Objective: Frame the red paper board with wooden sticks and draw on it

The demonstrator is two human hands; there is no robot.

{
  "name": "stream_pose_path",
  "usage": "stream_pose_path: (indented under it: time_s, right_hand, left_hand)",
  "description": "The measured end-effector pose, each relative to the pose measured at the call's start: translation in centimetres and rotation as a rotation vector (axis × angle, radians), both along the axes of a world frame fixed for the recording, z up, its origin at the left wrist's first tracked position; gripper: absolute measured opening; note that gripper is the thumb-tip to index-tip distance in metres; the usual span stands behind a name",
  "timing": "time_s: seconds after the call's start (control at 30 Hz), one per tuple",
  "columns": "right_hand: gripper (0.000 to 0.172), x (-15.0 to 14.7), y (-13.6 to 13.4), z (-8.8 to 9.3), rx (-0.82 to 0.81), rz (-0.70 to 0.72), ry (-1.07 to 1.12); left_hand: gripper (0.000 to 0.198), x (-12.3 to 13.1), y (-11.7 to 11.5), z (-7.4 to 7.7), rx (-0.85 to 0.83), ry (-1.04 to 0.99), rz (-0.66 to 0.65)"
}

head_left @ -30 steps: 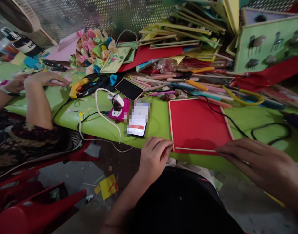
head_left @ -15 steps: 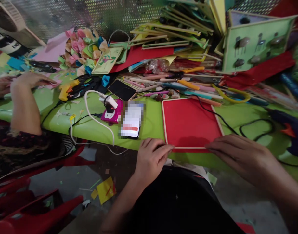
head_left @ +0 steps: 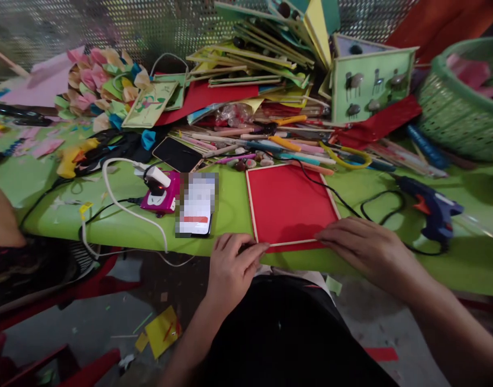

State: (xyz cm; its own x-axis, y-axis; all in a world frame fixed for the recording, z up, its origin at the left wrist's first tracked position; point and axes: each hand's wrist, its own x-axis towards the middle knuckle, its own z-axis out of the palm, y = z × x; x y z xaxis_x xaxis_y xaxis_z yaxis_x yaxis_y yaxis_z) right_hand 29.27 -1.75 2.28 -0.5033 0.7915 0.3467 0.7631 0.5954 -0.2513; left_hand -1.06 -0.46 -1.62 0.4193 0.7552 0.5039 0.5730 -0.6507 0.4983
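Observation:
A red card [head_left: 290, 201] lies on the green table, with pale thin wooden sticks along its left, top and right sides. Another thin wooden stick [head_left: 290, 243] runs along its near side, leaving a narrow red strip beyond it. My left hand [head_left: 233, 269] has thumb and fingers closed on this stick's left end, at the card's near left corner. At the right end, my right hand [head_left: 361, 250] pinches the same stick, its fingertips low against the card. A black cord crosses the card's upper right part. Right of my right hand lies a blue glue gun [head_left: 429, 207].
A lit phone [head_left: 197, 207] and a pink power socket [head_left: 161, 196] with cables lie to the left. Behind are pens, pebbles, stacked framed cards [head_left: 262, 54] and a green basket [head_left: 464, 107]. Another person's arm [head_left: 2, 215] is at the left edge.
My view has turned right, so the table things sit further left and the green basket shows. Both hands stay at the stick's ends. The other person's hands have left the view.

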Motion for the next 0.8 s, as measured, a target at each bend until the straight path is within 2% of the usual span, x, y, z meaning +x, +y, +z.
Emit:
stream_pose_path:
  time_s: [0.13,0.33,0.5,0.8]
  right_hand:
    - [0.019,1.2,-0.7,0.4,0.002,-0.116,0.042]
    - [0.022,3.8,-2.9,0.5,-0.018,-0.309,0.068]
    - [0.024,4.5,-3.9,-0.1,0.014,-0.32,0.052]
    - [0.028,3.6,-3.8,-1.3,0.019,-0.284,0.058]
  left_hand:
    - [0.027,-0.1,0.0,0.0,0.002,0.002,0.0]
    - [0.024,-0.1,0.2,-0.3,0.007,0.023,0.01]
    - [0.024,-0.1,0.2,-0.3,0.008,0.035,0.01]
    - [0.024,-0.1,0.3,-0.1,0.028,0.037,0.01]
